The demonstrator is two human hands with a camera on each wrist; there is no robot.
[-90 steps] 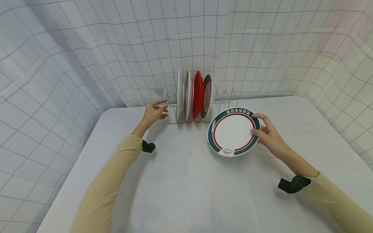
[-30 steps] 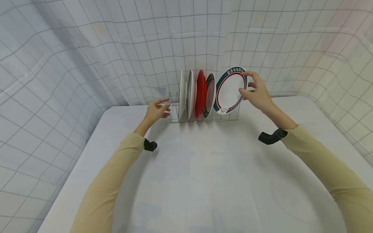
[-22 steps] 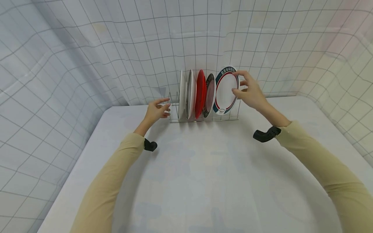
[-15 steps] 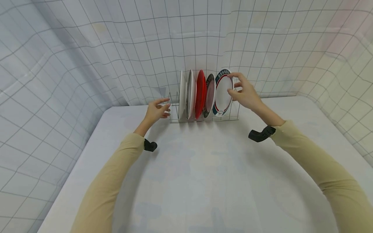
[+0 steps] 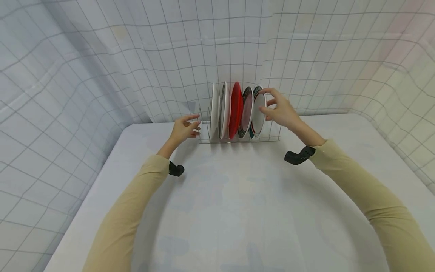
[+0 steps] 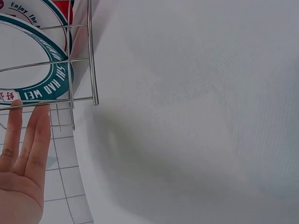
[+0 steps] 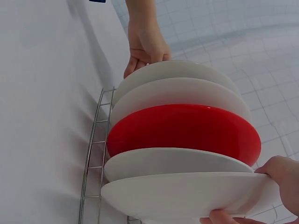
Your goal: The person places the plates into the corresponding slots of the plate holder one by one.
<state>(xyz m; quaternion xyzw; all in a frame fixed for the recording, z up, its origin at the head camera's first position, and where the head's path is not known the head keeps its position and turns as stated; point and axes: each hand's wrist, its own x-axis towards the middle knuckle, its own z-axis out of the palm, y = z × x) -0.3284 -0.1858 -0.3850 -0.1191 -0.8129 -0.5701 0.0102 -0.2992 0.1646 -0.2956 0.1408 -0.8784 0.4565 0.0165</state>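
A wire dish rack [image 5: 272, 139] stands at the back of the table with several plates on edge in it. My right hand [image 5: 280, 111] pinches the rim of a white plate with a green and red border [image 5: 259, 113], upright at the right of the row; its plain underside shows in the right wrist view. Beside it stand a plate with a dark patterned rim [image 5: 247, 111], a red plate [image 5: 236, 111] and white plates [image 5: 215, 113]. My left hand [image 5: 181, 130] is at the rack's left end. Its straight fingers [image 6: 37, 140] touch the wire in the left wrist view; the thumb is hidden there.
A white table [image 5: 217, 211] stretches in front of the rack. Grid-patterned white cloth [image 5: 153, 56] hangs behind and on both sides. A black camera mount sits on each wrist.
My right hand has carried the green-rimmed plate from in front of the rack up and into its right part, then left and turned it edge-on beside the others. The left hand has stayed.
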